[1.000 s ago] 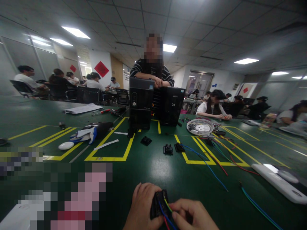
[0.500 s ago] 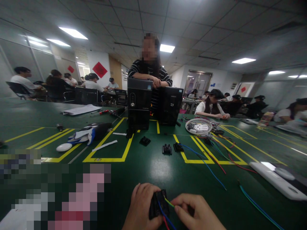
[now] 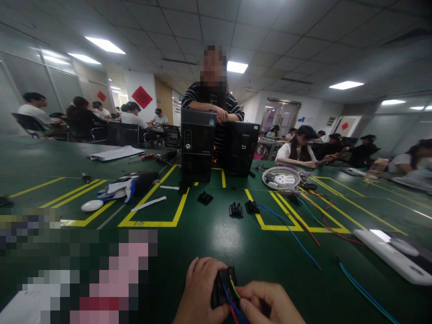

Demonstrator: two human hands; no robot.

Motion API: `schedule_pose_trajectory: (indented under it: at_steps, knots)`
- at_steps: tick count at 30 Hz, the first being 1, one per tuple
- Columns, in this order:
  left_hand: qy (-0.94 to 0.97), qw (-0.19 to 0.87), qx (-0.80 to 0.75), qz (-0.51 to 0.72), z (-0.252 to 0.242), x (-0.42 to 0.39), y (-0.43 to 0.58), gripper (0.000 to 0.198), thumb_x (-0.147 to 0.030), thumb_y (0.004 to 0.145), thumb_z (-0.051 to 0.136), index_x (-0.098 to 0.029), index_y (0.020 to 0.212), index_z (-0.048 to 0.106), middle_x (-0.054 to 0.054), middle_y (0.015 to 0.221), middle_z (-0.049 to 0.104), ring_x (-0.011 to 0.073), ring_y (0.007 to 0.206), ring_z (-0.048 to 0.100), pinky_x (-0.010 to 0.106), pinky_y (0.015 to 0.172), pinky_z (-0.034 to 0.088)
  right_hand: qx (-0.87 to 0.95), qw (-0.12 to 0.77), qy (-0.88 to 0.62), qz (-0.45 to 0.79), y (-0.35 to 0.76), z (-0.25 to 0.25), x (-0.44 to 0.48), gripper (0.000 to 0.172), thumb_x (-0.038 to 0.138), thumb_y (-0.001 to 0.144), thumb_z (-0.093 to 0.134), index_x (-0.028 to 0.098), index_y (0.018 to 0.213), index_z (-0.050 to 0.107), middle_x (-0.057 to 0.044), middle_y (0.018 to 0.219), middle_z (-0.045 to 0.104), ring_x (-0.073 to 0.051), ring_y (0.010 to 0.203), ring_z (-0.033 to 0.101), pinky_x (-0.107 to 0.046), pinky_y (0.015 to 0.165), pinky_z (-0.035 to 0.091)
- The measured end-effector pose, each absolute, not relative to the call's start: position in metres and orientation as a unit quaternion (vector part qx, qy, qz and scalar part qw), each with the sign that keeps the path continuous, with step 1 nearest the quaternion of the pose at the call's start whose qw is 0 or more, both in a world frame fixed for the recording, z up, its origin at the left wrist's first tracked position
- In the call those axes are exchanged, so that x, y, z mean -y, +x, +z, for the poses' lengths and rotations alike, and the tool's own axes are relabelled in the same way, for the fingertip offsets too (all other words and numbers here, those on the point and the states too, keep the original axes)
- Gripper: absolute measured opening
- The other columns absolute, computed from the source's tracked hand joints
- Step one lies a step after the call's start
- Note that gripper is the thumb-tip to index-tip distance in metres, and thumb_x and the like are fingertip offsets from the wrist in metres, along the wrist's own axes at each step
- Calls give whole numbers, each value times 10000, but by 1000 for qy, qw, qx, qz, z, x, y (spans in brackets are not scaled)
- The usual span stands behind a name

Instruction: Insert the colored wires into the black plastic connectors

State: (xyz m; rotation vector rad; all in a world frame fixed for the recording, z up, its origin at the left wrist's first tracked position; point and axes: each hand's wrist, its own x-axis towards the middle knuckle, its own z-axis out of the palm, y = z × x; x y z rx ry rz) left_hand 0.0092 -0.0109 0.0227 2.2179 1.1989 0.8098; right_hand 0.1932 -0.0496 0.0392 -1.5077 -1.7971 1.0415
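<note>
My left hand (image 3: 201, 290) is wrapped round a small black plastic block (image 3: 218, 292) at the bottom centre, low over the green table. A blue wire (image 3: 229, 298) and a red wire run from the block toward the bottom edge. On the block's right side, my right hand (image 3: 266, 300) pinches a yellow-green wire (image 3: 233, 286) between thumb and forefinger. The wire's far tip lies against the block; whether it sits inside a slot is too small to tell. Beyond the hands stand more black plastic pieces (image 3: 236, 209), one with blue wires.
Two black computer towers (image 3: 196, 148) stand at the back, with a person leaning on them. A round white grille (image 3: 281, 178) and loose wires lie to the right, near a white device (image 3: 388, 256). Gloves (image 3: 118, 191) and a white oval object (image 3: 92, 205) are left.
My right hand has moved slightly left, closer to the black block, with the yellow-green wire still in its fingers. The left hand keeps its hold.
</note>
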Motion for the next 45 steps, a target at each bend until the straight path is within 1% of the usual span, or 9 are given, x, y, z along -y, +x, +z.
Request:
schedule_pose_trajectory:
  at_steps: [6,9,11,15,19,26,31,38,45]
  knots:
    - [811,247,-439,298,23,11,9,400,-218,629,717,-226,1009,593,65,1026,645,310,1035,552,552,994,323,682,271,-558,386,194,39,50,255,317,799,548,136,806,728,54,542,401,-100,498,364,-219,470,269]
    - [810,250,-443,293,26,11,9,373,-222,637,713,-222,991,596,60,1008,645,310,1026,555,563,992,321,693,259,-564,366,198,43,49,246,295,804,544,152,851,738,58,536,403,-101,495,371,-220,473,273]
    - [810,252,-442,291,26,11,9,369,-225,639,712,-218,990,596,59,1007,644,310,1023,556,568,987,322,699,255,-572,344,201,49,49,261,293,807,533,157,881,743,51,542,429,-108,501,393,-223,483,288]
    - [810,250,-442,293,26,12,8,379,-198,639,699,-215,1002,592,60,1010,642,304,1016,560,568,986,322,708,250,-592,293,203,59,48,271,290,809,511,173,848,752,17,569,519,-134,539,466,-238,521,337]
    - [810,250,-440,295,26,13,8,373,-180,647,682,-218,1005,586,60,1016,641,301,1022,556,567,992,312,713,243,-594,284,205,62,48,268,288,813,505,182,842,750,0,596,571,-143,558,495,-239,534,354]
    - [813,253,-438,289,24,11,8,390,-198,643,702,-227,1012,578,60,1022,636,302,1023,549,563,993,304,727,226,-563,321,205,54,48,241,249,794,527,158,805,750,46,530,459,-98,489,405,-212,472,273]
    - [814,250,-440,287,22,11,9,373,-212,643,705,-222,996,583,61,1006,636,301,1013,553,557,990,305,707,244,-556,362,201,48,49,261,288,802,537,131,821,745,57,528,403,-92,485,364,-208,455,251]
    - [812,249,-440,293,22,10,10,380,-218,634,710,-223,993,586,64,1014,639,306,1028,548,552,997,302,684,267,-556,390,196,38,51,288,338,814,546,113,848,723,55,554,407,-96,505,367,-207,470,268]
    - [814,245,-436,294,23,11,8,372,-236,655,711,-218,1003,584,65,1013,634,304,1019,552,557,984,317,696,254,-570,355,196,45,50,260,298,782,545,135,835,740,59,532,396,-100,488,374,-214,469,276]
